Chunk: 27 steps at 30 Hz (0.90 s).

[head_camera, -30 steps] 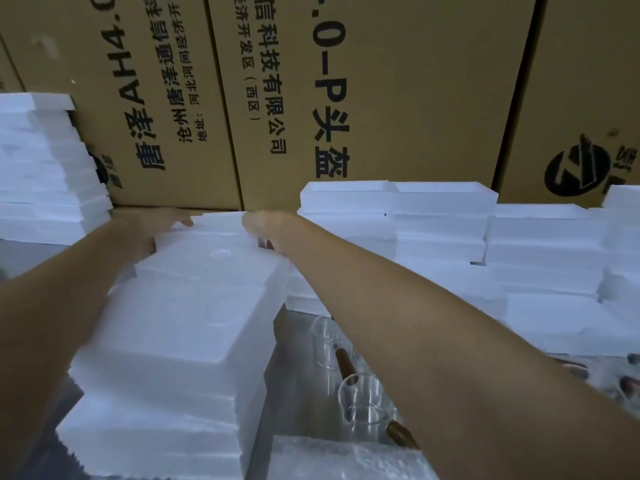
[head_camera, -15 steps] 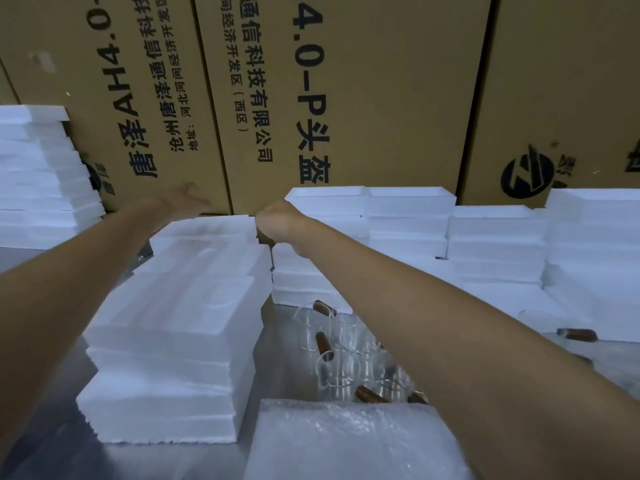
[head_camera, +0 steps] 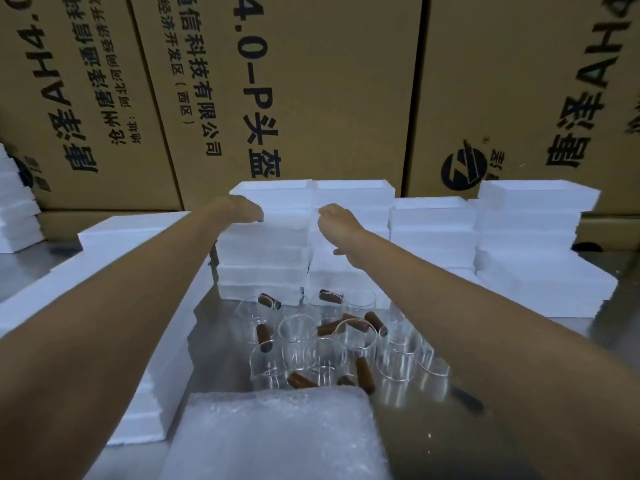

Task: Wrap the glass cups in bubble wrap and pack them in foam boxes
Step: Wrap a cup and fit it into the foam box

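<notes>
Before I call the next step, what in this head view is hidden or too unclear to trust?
- Left hand: its fingertips curl over a foam box in the stack; whether they grip it is unclear.
- Right hand: fingers curled, contact with the foam is unclear.
- Glass cups: the right forearm hides some; no sure count.
- Bubble wrap: cut off by the bottom edge.

**A packing station in a warehouse**

Tall printed cardboard cartons stand side by side as a wall behind a steel bench. Stacks of white foam boxes line the bench, with many identical glass cups crowded together and a pile of bubble wrap at the near edge: bulk stock and packing material.
</notes>
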Each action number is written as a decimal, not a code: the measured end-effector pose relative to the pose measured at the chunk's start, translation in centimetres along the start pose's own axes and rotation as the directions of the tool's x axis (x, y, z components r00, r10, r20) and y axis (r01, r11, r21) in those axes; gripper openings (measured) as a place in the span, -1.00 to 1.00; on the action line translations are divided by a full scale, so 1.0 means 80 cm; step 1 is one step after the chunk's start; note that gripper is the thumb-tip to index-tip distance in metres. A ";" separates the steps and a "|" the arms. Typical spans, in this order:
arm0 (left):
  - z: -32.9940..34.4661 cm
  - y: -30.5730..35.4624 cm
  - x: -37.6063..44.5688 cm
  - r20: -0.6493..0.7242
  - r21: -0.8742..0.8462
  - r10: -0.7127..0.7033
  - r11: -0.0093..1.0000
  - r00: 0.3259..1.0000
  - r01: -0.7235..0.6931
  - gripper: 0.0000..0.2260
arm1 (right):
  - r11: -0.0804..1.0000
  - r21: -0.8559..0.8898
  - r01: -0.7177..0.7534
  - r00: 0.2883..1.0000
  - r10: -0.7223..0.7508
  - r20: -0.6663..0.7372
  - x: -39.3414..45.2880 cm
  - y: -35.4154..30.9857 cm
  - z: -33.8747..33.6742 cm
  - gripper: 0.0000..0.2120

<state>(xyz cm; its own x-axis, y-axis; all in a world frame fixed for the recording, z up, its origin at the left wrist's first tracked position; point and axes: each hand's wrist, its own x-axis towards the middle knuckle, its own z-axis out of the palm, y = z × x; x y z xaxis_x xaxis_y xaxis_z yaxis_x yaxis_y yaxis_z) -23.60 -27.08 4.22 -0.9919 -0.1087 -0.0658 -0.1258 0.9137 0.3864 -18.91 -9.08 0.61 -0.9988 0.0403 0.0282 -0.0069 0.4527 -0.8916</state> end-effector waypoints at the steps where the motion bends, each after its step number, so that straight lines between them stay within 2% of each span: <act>1: 0.006 -0.007 0.010 -0.024 -0.062 -0.046 0.997 0.999 0.044 -0.60 | 1.000 0.008 -0.002 0.999 0.002 0.038 0.006 0.007 0.003 -0.51; 6: 0.021 -0.029 0.027 -0.045 -0.312 -0.138 0.943 0.989 0.117 -0.58 | 0.993 0.088 -0.077 0.977 0.057 0.206 0.029 0.034 0.023 -0.43; 10: 0.019 -0.032 0.025 -0.055 -0.341 -0.150 0.932 0.987 0.123 -0.54 | 0.974 0.209 -0.087 0.965 0.031 0.259 0.026 0.041 0.037 -0.39; 14: 0.008 -0.023 0.009 -0.077 -0.345 -0.070 0.938 0.995 0.039 -0.47 | 0.975 0.221 -0.026 0.987 -0.010 0.161 0.003 0.027 0.014 -0.34; 16: 0.003 -0.011 -0.012 -0.100 -0.349 -0.005 0.936 0.995 -0.030 -0.51 | 0.972 0.230 0.038 0.996 -0.056 0.070 -0.016 0.021 -0.010 -0.36; 19: -0.001 0.009 -0.057 -0.121 -0.383 0.048 0.919 0.991 -0.092 -0.55 | 0.987 0.125 0.099 0.993 -0.090 -0.079 -0.056 0.021 -0.055 -0.47; 22: -0.002 0.019 -0.120 -0.024 -0.476 0.155 0.867 0.988 -0.147 -0.42 | 0.995 0.005 0.099 0.968 -0.095 -0.232 -0.112 0.035 -0.106 -0.71; 25: 0.009 0.028 -0.192 0.113 -0.527 0.276 0.831 0.954 -0.178 -0.47 | 0.982 -0.168 0.092 0.944 -0.139 -0.299 -0.182 0.058 -0.156 -0.58; 27: 0.036 0.040 -0.236 0.178 -0.495 0.337 0.843 0.924 -0.212 -0.51 | 0.953 -0.296 0.068 0.940 -0.160 -0.301 -0.232 0.082 -0.180 -0.53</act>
<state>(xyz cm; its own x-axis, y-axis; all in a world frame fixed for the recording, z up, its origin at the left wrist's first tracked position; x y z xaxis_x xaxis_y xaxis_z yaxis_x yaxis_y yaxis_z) -5.23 -20.99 4.00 -0.9561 0.2775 -0.0943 0.0955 0.5990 0.7950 0.30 5.95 0.70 -0.9233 0.2334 0.3051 -0.0597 0.6973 -0.7142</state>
